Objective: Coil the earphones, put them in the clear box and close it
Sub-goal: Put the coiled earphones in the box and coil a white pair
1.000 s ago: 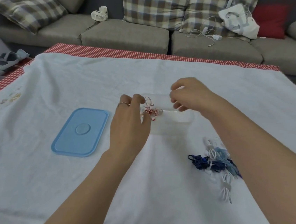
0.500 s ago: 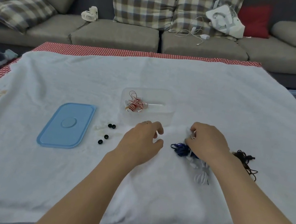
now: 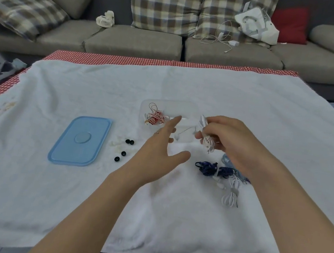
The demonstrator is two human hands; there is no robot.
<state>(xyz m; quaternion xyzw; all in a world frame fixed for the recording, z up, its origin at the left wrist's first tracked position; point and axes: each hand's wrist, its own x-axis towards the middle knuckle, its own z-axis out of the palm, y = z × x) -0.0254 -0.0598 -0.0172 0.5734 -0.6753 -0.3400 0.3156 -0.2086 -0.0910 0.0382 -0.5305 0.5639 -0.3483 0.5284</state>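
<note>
Clear box holds coiled red-and-white earphones.

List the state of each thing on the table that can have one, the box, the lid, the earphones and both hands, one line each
clear box: open, red and white earphones inside
blue lid: off, flat on the towel left of the box
red and white earphones: coiled, in the box
white earphones: bundled, held up in the right hand
dark blue earphones: lying on the towel
left hand: open, empty
right hand: gripping the white earphones
</note>
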